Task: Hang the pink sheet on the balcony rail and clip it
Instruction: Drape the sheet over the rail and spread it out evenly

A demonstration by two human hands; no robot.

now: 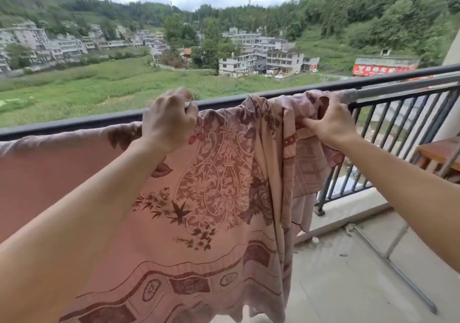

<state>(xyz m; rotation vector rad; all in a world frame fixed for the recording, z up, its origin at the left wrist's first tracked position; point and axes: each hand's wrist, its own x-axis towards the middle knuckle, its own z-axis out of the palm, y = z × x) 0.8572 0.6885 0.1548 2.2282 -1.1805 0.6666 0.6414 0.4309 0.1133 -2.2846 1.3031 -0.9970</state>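
Both grips are on the cloth: the left hand (169,118) is curled into a near-fist over the top edge of the pink sheet (199,198), fingers folded down across the balcony rail (74,123), pinning the fabric where it crosses. Something small seems pinched at the fingertips, possibly a clip, but it is too blurred to call. Over on the other side, the right hand (331,121) has thumb and fingers closed on a bunched wad of the sheet, right up against the rail where a paler bar (358,93) begins.

And the sheet itself is already draped over the rail, hanging down the inner face with its flowered pattern showing. To the left it lies flat and wide; to the right it is gathered in thick folds, a narrow tail dropping towards the balcony floor (348,273).

That explains the hold, I'd say: one hand anchors the smooth part so it cannot slide, the other works the bunch sideways to spread it. Spreading looks unfinished, and no clip is clearly fixed yet.

Beyond the railing bars (398,123) lie green fields, buildings and wooded hills.
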